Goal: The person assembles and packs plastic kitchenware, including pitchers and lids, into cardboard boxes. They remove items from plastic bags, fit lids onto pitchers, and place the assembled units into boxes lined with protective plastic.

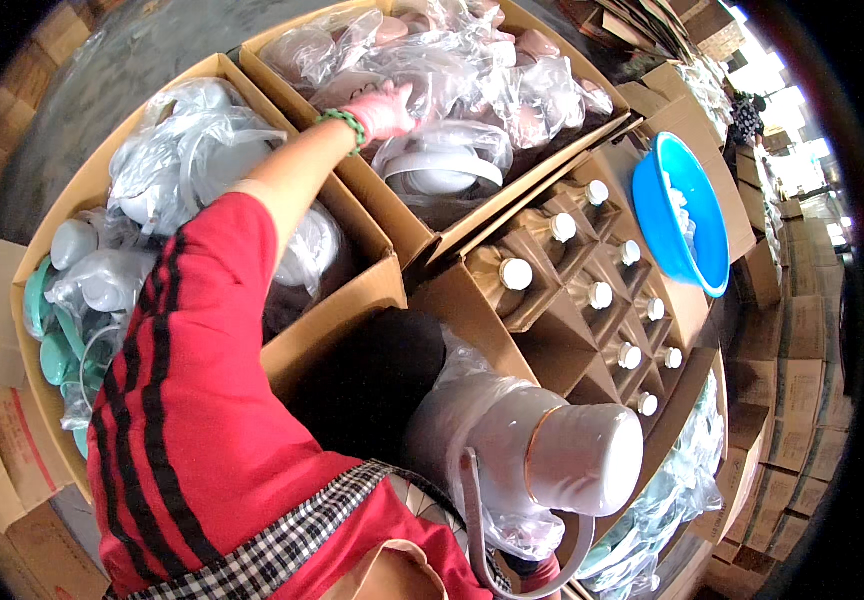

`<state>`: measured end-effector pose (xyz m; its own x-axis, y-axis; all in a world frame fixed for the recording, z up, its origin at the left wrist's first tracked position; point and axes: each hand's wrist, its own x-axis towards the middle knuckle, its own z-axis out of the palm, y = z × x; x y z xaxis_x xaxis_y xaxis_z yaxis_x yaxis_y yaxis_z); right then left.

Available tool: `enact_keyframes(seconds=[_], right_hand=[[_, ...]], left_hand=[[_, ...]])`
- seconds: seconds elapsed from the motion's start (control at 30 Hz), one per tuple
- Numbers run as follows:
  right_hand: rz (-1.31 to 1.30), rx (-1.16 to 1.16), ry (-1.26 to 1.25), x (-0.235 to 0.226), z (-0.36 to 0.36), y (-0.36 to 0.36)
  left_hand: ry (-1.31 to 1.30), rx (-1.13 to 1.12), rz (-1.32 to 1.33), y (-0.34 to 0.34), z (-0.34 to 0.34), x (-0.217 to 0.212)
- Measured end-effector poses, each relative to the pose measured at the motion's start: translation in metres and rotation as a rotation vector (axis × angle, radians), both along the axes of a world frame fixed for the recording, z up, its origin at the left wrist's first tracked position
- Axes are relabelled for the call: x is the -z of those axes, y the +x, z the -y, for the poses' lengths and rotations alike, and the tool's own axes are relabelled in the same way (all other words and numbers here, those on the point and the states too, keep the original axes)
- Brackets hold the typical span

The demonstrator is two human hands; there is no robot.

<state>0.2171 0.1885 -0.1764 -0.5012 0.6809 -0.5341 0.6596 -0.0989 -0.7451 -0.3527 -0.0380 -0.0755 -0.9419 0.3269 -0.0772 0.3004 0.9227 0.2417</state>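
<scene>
My left hand (384, 110), in a pink glove with a green beaded bracelet at the wrist, reaches into the far carton (412, 225). Its fingers are apart, over clear plastic bags (442, 85) around pinkish and white parts. Just nearer lies a bagged white round part (442, 172). A white vacuum jug (497, 440) with a copper-coloured ring and a grey loop handle (477, 510) leans in front of my body, tilted to the right. Clear plastic covers part of it. Of my right arm only a reddish cuff (542, 573) shows beneath the jug; the fingers are hidden.
At left, another carton (37, 250) holds bagged white and green parts. A divided carton (552, 350) on the right has several white-capped bottles (515, 273). Beyond it sits a blue basin (712, 220). Bagged pale green parts (662, 500) lie at lower right; cartons (792, 390) are stacked behind.
</scene>
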Motion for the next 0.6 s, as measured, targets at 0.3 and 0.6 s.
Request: enact_keyframes(seconds=[0.3, 0.6], right_hand=[[0.045, 0.010, -0.020, 0.004, 0.004, 0.004], [0.000, -0.003, 0.000, 0.005, 0.013, 0.009]], left_hand=[[0.792, -0.150, -0.066, -0.054, 0.031, 0.040], [1.643, 0.044, 0.270, -0.038, 0.071, -0.025]])
